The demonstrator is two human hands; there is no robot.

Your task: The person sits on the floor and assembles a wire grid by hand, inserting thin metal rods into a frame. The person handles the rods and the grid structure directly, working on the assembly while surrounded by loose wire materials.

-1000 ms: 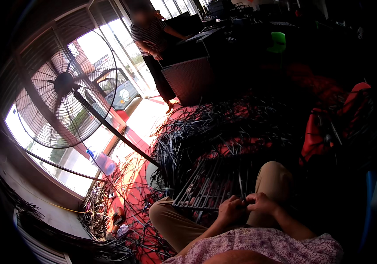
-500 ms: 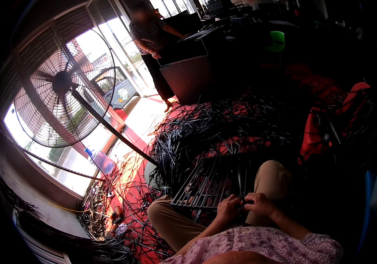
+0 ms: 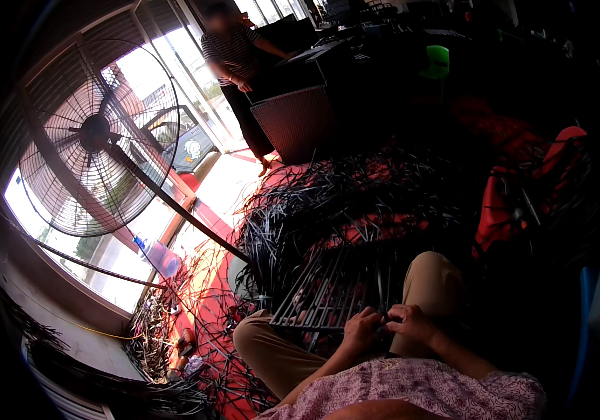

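Observation:
Across my lap lies a dark frame strung with parallel strips (image 3: pixel 321 297), its near edge between my knees. My left hand (image 3: pixel 361 329) is closed at the near right corner of this frame, fingers pinched on a dark strip. Right beside it, my right hand (image 3: pixel 409 323) is closed too, thumb and fingers meeting at the same spot. A dark flat strip (image 3: pixel 382 280) runs up from between the hands. Deep shadow hides the exact point of grip and the frame's right part.
A large heap of loose dark strips (image 3: pixel 293 203) spreads ahead over the red floor (image 3: pixel 209 315). At left stands a big fan (image 3: pixel 95 133). A person (image 3: pixel 233 59) stands by a woven brown panel (image 3: pixel 293 122). Red cloth-like material (image 3: pixel 492 210) lies at right; a blue edge (image 3: pixel 583 329) rises nearby.
The view has shifted slightly. My hands stay together at the same corner of the frame, with only small finger movement. The fan blades have turned.

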